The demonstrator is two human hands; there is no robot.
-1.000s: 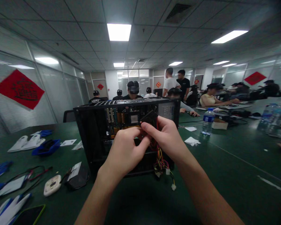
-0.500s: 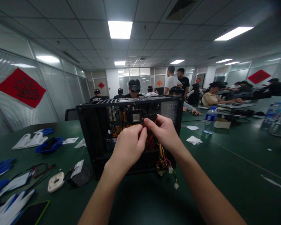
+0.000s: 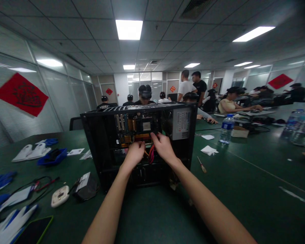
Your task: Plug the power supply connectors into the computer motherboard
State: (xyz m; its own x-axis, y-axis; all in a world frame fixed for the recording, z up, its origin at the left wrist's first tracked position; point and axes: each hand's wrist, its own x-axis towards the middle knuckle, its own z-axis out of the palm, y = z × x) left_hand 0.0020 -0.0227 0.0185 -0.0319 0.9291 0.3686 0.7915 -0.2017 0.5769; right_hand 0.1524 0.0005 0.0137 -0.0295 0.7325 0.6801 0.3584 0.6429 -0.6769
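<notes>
The cables (image 3: 151,154) are held in the narrowed fingers of the right hand (image 3: 164,146), hanging just below them. The fingers of the left hand (image 3: 134,153) are bunched beside the cables; whether anything is gripped cannot be told. Behind the fingers, the board (image 3: 146,126) is seen inside the case (image 3: 94,144).

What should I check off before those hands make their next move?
1. Computer case open on the near side: ok.
2. Red wires plugged in: cannot tell; their ends are not clear.
3. Left fingers gripping something: cannot tell; too small to make out.
4. Right fingers at the case opening: ok.
5. Screwdriver clear of both hands: ok, right of the case.
6. Water bottle upright: ok.
</notes>
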